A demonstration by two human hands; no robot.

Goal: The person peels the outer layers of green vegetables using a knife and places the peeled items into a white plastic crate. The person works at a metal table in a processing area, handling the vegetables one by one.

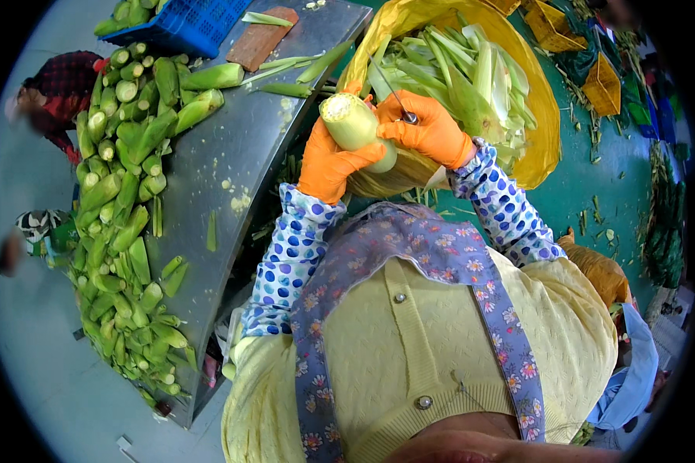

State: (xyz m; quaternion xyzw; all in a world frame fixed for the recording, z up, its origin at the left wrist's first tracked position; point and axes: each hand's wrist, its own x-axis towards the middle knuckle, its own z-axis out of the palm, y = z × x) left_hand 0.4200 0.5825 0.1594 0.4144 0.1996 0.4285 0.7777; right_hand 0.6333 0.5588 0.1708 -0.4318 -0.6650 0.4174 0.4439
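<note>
We had our left hand [328, 163], gloved in orange, curled around a pale green ear of corn [349, 123], its cut end tilted up and leftward, while our right hand [434, 130] gripped a small knife [411, 118] with its thumb against the ear. We held the ear beside a yellow sack [547, 147] of husks [483, 85], right of the tabletop [208, 185] heaped with green ears [120, 204].

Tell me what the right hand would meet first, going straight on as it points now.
The pale corn ear held in the left hand: the right hand points toward the picture's left and seems to be touching it, though depth is hard to judge.
</note>
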